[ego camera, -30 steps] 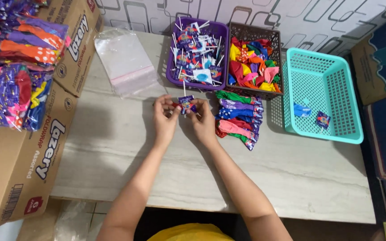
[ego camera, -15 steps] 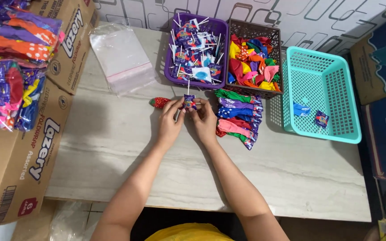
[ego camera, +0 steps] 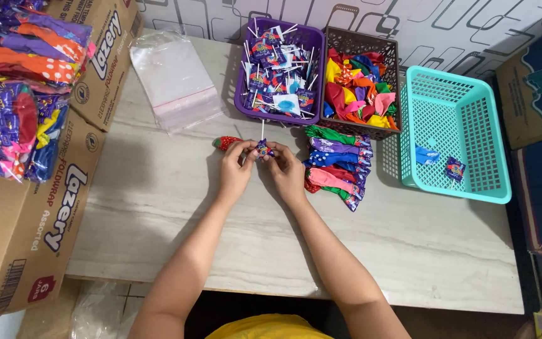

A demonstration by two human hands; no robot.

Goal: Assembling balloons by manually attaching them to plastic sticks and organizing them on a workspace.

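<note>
On the marble table (ego camera: 158, 207), both hands pinch one lollipop (ego camera: 262, 148) between them, stick pointing away; left hand (ego camera: 236, 169), right hand (ego camera: 285, 172) equally near.

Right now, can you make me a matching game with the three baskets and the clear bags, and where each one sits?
Things:
1. purple basket
2. dark brown basket
3. teal basket
4. clear plastic bags

Places or contents:
A. nearly bare, two small wrapped pieces inside
B. flat on the table, left of all baskets
C. full of loose coloured balloons
D. full of wrapped lollipops with white sticks

Pairs: 1-D, 2-C, 3-A, 4-B
</note>
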